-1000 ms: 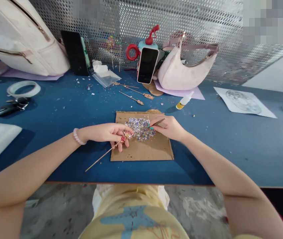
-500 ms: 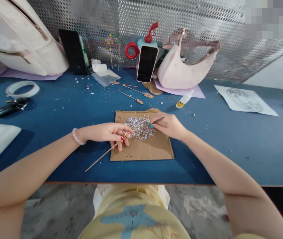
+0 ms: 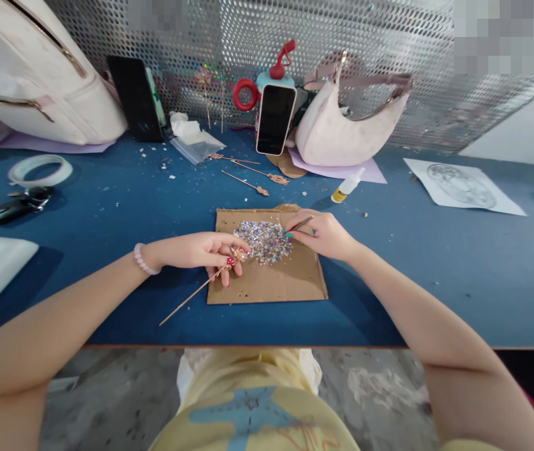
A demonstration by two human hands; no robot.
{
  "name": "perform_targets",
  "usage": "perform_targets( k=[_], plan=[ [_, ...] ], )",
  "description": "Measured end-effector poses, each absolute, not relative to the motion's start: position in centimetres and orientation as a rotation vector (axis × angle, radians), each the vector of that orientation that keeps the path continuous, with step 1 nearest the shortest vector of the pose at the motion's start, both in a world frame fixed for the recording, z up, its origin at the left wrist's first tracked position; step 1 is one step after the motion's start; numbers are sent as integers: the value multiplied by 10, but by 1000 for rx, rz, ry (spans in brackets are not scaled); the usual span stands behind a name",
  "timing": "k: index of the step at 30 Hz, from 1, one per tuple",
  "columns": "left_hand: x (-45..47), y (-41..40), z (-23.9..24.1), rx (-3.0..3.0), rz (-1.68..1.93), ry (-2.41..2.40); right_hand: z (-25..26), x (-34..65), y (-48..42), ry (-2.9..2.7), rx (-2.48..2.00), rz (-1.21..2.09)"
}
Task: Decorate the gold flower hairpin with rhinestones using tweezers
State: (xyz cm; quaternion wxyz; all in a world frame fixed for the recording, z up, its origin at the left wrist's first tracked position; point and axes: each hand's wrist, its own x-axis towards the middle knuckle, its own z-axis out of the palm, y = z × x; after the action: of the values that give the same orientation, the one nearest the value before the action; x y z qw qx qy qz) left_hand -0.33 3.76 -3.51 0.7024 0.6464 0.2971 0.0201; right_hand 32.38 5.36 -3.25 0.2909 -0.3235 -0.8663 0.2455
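Note:
My left hand (image 3: 213, 254) is closed round the ornamented head of a hairpin (image 3: 191, 299), whose long thin metal stem slants down to the left past the cardboard's edge. In my right hand (image 3: 325, 237) is a pair of dark tweezers (image 3: 301, 224), pinched between the fingers, with the tips down by a heap of small glittering rhinestones (image 3: 261, 240). Whether the tips grip a stone is too small to tell. Under both hands lies a sheet of brown cardboard (image 3: 290, 285), and the rhinestones are spread over its upper middle.
Behind the cardboard lie more hairpins (image 3: 248, 183) and a small glue bottle (image 3: 347, 186). A phone (image 3: 277, 119) leans on a cup, beside a pale handbag (image 3: 351, 138). At left are a tape roll (image 3: 41, 170), a black-handled tool (image 3: 17, 205) and a backpack (image 3: 55, 81). A printed sheet (image 3: 464, 186) lies right.
My right hand has shifted very slightly to the right with the tweezers, at the right side of the rhinestones. My left hand keeps the hairpin in nearly the same place.

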Motion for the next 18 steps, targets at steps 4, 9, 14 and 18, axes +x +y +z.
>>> perform_targets(
  k=[4,9,14,18],
  plan=[
    [-3,38,-33,1443,39,664,-32,325,54,-2323,-868,643],
    [-5,37,-33,1441,36,658,-31,326,54,-2332,-869,612],
    [-5,38,-34,1444,39,658,-32,326,54,-2321,-887,555],
    [-3,37,-33,1443,37,671,-34,325,54,-2316,-905,522]
  ],
)
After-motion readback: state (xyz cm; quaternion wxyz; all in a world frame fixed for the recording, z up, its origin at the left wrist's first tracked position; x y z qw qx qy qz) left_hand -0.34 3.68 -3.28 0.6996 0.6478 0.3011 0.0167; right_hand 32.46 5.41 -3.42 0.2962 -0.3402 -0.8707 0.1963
